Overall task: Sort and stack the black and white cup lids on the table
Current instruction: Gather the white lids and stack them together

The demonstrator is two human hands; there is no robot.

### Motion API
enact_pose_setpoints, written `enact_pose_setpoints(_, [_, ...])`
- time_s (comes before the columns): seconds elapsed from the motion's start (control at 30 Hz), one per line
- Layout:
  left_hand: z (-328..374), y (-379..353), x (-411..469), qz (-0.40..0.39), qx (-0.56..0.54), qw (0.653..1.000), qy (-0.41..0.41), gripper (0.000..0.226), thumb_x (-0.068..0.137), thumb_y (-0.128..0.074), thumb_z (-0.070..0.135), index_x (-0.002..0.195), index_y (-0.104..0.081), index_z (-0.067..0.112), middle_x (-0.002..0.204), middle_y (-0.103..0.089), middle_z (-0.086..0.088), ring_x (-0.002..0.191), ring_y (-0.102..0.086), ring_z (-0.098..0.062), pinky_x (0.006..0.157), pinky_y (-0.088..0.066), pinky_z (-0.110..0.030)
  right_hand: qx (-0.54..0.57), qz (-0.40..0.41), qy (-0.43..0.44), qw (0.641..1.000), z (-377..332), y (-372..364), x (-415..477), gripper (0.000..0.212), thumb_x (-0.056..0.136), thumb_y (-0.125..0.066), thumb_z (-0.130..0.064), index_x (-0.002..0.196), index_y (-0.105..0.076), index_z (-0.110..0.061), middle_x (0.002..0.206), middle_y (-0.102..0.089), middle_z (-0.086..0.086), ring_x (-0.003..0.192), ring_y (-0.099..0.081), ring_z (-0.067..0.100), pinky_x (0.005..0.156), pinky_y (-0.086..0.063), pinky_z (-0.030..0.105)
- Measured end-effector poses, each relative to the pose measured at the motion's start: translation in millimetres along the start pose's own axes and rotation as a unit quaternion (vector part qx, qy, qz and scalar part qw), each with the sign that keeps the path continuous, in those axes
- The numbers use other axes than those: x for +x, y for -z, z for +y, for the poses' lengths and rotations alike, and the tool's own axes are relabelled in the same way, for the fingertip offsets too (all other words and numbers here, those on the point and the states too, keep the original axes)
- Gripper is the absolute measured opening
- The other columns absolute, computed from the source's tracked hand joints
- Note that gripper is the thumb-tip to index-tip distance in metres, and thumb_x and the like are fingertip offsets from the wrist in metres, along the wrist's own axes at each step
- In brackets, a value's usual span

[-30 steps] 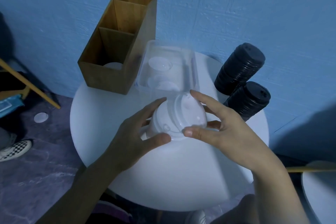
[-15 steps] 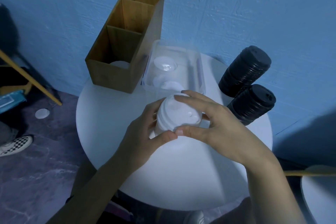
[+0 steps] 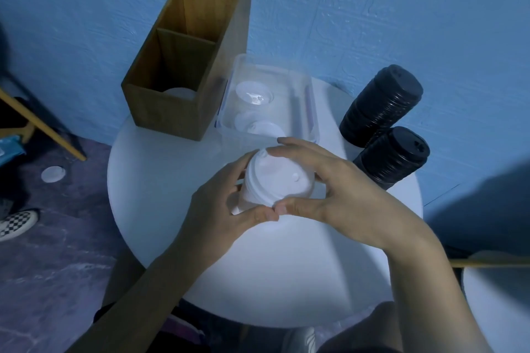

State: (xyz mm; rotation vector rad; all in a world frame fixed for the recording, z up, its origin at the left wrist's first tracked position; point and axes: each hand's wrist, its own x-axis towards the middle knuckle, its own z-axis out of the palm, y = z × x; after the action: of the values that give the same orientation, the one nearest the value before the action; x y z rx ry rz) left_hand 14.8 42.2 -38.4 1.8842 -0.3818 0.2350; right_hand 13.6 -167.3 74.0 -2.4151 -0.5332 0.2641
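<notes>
A stack of white lids [image 3: 276, 182] stands in the middle of the round white table [image 3: 160, 178]. My left hand [image 3: 220, 215] grips it from the left and my right hand [image 3: 332, 192] grips it from the right and over the top, thumbs meeting in front. Two stacks of black lids lie tilted at the right, one farther back [image 3: 381, 106], one nearer [image 3: 393, 160]. More white lids [image 3: 253, 96] lie in a clear plastic container [image 3: 311, 106] behind my hands.
A wooden two-compartment box [image 3: 183, 112] stands at the table's back left, a white lid [image 3: 179, 92] inside its near compartment. One white lid [image 3: 52, 173] lies on the floor at left, near a checkered shoe [image 3: 15, 222]. A blue wall is close behind.
My hands have closed tighter around the white stack, thumbs now touching in front. The stack has gone from tilted to more upright and compact.
</notes>
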Motion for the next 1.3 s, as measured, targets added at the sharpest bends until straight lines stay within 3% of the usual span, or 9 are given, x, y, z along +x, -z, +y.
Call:
enact_pose_setpoints(0.13, [-1, 2, -2, -0.012, -0.019, 1.000, -0.008, 0.086, 0.072, -0.070, 0.078, 0.147, -0.040, 0.048, 0.141, -0.054, 0.030, 0.130, -0.056, -0.001, 0.097, -0.057, -0.028, 0.040, -0.006, -0.004, 0.999, 1, -2, 1, 0.070, 0.081, -0.083, -0.045, 0.140, -0.046, -0.057, 0.154, -0.030, -0.039, 0.145, -0.028, -0.009, 0.120, -0.033, 0.037])
enact_pose_setpoints(0.27, [1, 4, -1, -0.012, -0.017, 1.000, -0.004, 0.066, 0.086, -0.052, 0.077, 0.148, -0.033, 0.059, 0.145, -0.051, 0.030, 0.131, -0.055, 0.000, 0.100, -0.053, -0.023, 0.100, -0.003, -0.029, 0.995, 5, -2, 1, 0.084, 0.076, -0.089, -0.039, 0.141, -0.040, -0.059, 0.141, -0.052, -0.030, 0.134, -0.050, 0.003, 0.114, -0.042, 0.037])
enact_pose_setpoints(0.43, [3, 2, -2, -0.017, -0.023, 1.000, -0.005, 0.070, 0.087, -0.048, 0.080, 0.147, -0.039, 0.046, 0.147, -0.052, 0.024, 0.134, -0.053, -0.006, 0.102, -0.050, -0.019, 0.179, 0.031, -0.033, 0.983, 12, -7, -4, 0.085, 0.072, -0.090, -0.026, 0.143, -0.047, -0.042, 0.133, -0.061, -0.025, 0.130, -0.054, -0.002, 0.116, -0.041, 0.030])
enact_pose_setpoints(0.67, [7, 4, 2, -0.010, -0.036, 0.999, -0.027, 0.059, 0.084, -0.057, 0.073, 0.137, -0.032, 0.063, 0.139, -0.047, 0.037, 0.130, -0.053, -0.003, 0.097, -0.053, -0.017, 0.195, 0.017, -0.027, 0.980, 15, -11, -1, 0.080, 0.080, -0.086, -0.025, 0.147, -0.046, -0.041, 0.137, -0.061, -0.020, 0.131, -0.055, 0.001, 0.112, -0.046, 0.033])
enact_pose_setpoints(0.83, [5, 4, 4, 0.018, -0.042, 0.998, -0.040, 0.077, 0.078, -0.070, 0.057, 0.144, -0.031, 0.045, 0.142, -0.041, 0.038, 0.133, -0.049, -0.002, 0.096, -0.054, -0.020, 0.178, -0.023, -0.018, 0.984, 11, -5, 10, 0.080, 0.079, -0.088, -0.025, 0.147, -0.048, -0.043, 0.136, -0.062, -0.022, 0.131, -0.054, 0.000, 0.111, -0.047, 0.036])
enact_pose_setpoints(1.0, [1, 7, 5, -0.007, -0.047, 0.999, -0.016, 0.072, 0.080, -0.067, 0.055, 0.144, -0.034, 0.060, 0.145, -0.050, 0.027, 0.136, -0.051, -0.010, 0.106, -0.052, -0.040, 0.183, -0.069, 0.013, 0.981, 6, 20, 21, 0.049, 0.086, -0.078, -0.028, 0.132, -0.064, -0.034, 0.127, -0.071, -0.015, 0.124, -0.062, 0.004, 0.104, -0.052, 0.032])
enact_pose_setpoints(1.1, [-1, 7, 5, 0.003, -0.062, 0.998, -0.001, 0.070, 0.079, -0.069, 0.053, 0.142, -0.038, 0.057, 0.143, -0.053, 0.024, 0.135, -0.052, -0.010, 0.105, -0.052, -0.038, 0.196, 0.061, -0.006, 0.979, 8, 30, 49, 0.027, 0.094, -0.071, -0.023, 0.121, -0.072, -0.020, 0.117, -0.076, -0.005, 0.104, -0.072, 0.013, 0.088, -0.059, 0.030])
enact_pose_setpoints(1.2, [-2, 5, 7, 0.017, -0.054, 0.998, -0.009, 0.068, 0.079, -0.069, 0.053, 0.138, -0.038, 0.061, 0.139, -0.053, 0.030, 0.130, -0.054, -0.005, 0.098, -0.053, -0.023, 0.132, 0.115, -0.002, 0.984, 13, 27, 95, 0.021, 0.099, -0.066, -0.016, 0.118, -0.074, -0.021, 0.117, -0.074, -0.004, 0.101, -0.072, 0.014, 0.086, -0.059, 0.029])
enact_pose_setpoints(1.3, [0, 4, 8, 0.040, -0.055, 0.998, -0.015, 0.065, 0.079, -0.069, 0.052, 0.133, -0.037, 0.067, 0.134, -0.053, 0.034, 0.125, -0.057, -0.002, 0.090, -0.052, -0.015, -0.032, 0.043, -0.026, 0.998, 20, 19, 135, 0.030, 0.098, -0.066, -0.022, 0.127, -0.070, -0.028, 0.130, -0.069, -0.008, 0.117, -0.064, 0.012, 0.102, -0.047, 0.025])
